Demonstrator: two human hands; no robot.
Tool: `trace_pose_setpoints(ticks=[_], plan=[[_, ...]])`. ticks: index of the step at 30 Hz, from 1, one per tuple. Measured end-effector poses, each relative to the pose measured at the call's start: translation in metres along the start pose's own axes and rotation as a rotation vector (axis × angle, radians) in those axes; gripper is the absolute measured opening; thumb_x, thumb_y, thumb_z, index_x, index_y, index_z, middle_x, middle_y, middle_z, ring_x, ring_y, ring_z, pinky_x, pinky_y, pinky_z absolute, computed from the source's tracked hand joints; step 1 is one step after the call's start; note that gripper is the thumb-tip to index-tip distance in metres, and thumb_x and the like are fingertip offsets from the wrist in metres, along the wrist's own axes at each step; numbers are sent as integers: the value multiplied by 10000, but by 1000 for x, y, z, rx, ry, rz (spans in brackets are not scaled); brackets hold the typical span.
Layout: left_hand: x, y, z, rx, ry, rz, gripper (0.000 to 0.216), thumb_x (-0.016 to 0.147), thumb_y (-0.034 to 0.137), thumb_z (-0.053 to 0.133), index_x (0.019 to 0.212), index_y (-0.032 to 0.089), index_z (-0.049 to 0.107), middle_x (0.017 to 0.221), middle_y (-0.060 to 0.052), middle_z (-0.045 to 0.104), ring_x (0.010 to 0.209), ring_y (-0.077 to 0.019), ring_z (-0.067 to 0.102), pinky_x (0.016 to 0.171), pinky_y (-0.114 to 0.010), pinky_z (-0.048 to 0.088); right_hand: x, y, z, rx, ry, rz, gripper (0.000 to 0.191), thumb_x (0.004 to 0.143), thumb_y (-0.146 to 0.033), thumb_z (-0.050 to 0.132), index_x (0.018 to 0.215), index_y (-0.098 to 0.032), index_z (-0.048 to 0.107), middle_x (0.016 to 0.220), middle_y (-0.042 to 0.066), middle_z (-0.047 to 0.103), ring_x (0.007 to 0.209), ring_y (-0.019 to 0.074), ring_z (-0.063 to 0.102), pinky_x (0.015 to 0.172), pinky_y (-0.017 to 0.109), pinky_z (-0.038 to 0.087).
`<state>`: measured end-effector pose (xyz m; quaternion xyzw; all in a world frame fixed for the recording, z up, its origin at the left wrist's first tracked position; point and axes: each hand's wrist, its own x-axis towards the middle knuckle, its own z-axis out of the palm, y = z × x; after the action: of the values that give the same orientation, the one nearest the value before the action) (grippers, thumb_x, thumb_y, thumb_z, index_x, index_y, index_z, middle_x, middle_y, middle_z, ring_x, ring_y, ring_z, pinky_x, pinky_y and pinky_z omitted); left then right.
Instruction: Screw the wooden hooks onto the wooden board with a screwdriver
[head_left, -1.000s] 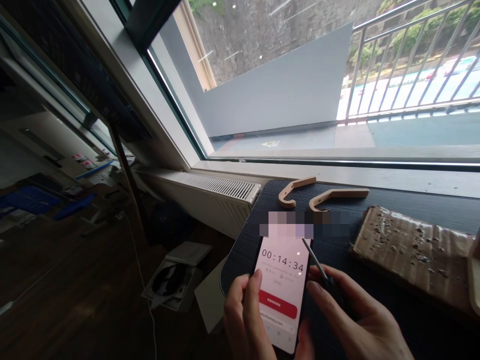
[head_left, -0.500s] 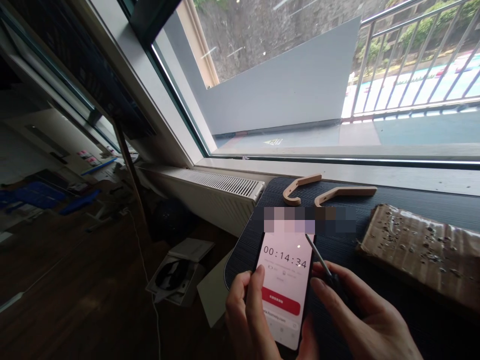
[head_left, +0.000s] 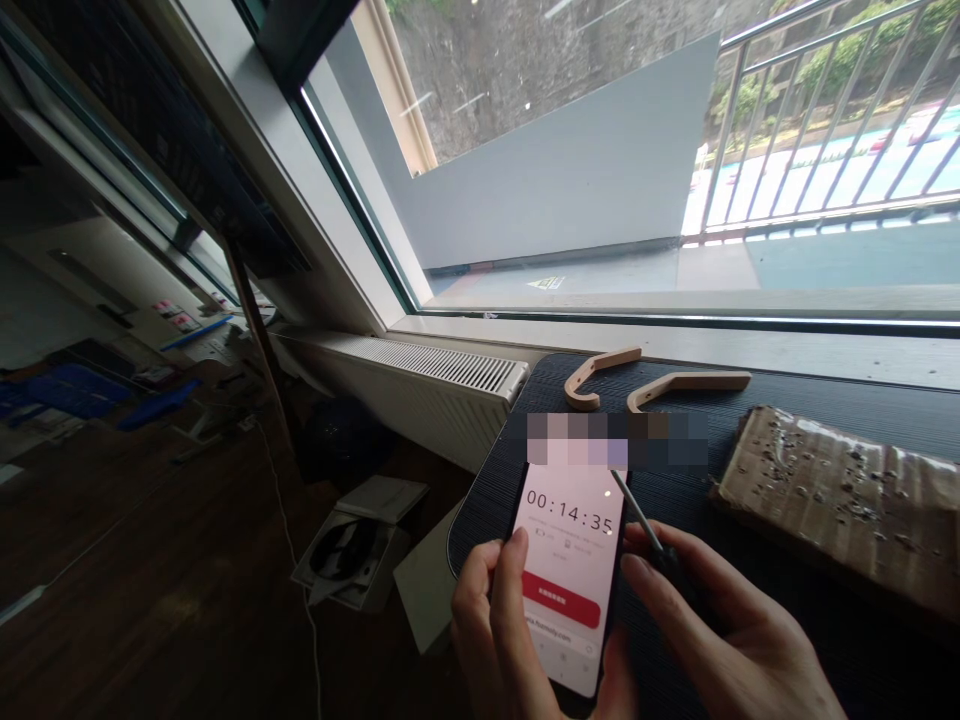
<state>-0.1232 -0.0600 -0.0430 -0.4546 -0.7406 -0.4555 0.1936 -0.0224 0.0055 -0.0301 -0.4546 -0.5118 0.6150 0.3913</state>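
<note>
Bright window (head_left: 562,180), ridgy black table (head_left: 675,497). My left hand (head_left: 506,645) grips a phone (head_left: 562,555); my right hand (head_left: 739,630), a thin screwdriver (head_left: 639,516).

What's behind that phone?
Beyond the phone, two wooden hooks lie on a black table. Whatever is directly behind the phone can't be seen; the phone and left hand cover it.

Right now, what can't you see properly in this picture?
Head view:
Smartphone: top, under blurry squares; small print, too tiny.
Right wooden hook: lower end, under the same squares.
Screwdriver: most of its handle, inside the right-hand grip.
Cardboard slab: right end, cut off by picture's edge.
</note>
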Motion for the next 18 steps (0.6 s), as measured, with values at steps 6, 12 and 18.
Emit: trace_pose_setpoints(ticks=[6,12,18], plan=[[2,0,-2,-11,-14,8,664,713,171,640,1336,161,408,1205,-176,479,1050,-306,553,709,-375,561,3,9,-2,24,-39,6,400,737,-475,676,1041,-215,663,1084,58,686,960,257,655,807,270,558],[0,-1,-1,-8,-18,-4,661,715,166,639,1334,163,406,1215,-177,472,1058,-309,549,702,-368,558,1,5,-1,18,-15,4,392,723,-476,681,1011,-210,686,1045,58,699,938,259,662,781,258,563],[-1,-1,-1,-22,-41,-31,706,701,160,660,1349,176,382,1229,-178,459,1068,-333,544,749,-418,545,0,-2,-1,-20,-2,-15,367,704,-449,689,977,-205,714,1011,52,710,920,256,668,740,231,565]])
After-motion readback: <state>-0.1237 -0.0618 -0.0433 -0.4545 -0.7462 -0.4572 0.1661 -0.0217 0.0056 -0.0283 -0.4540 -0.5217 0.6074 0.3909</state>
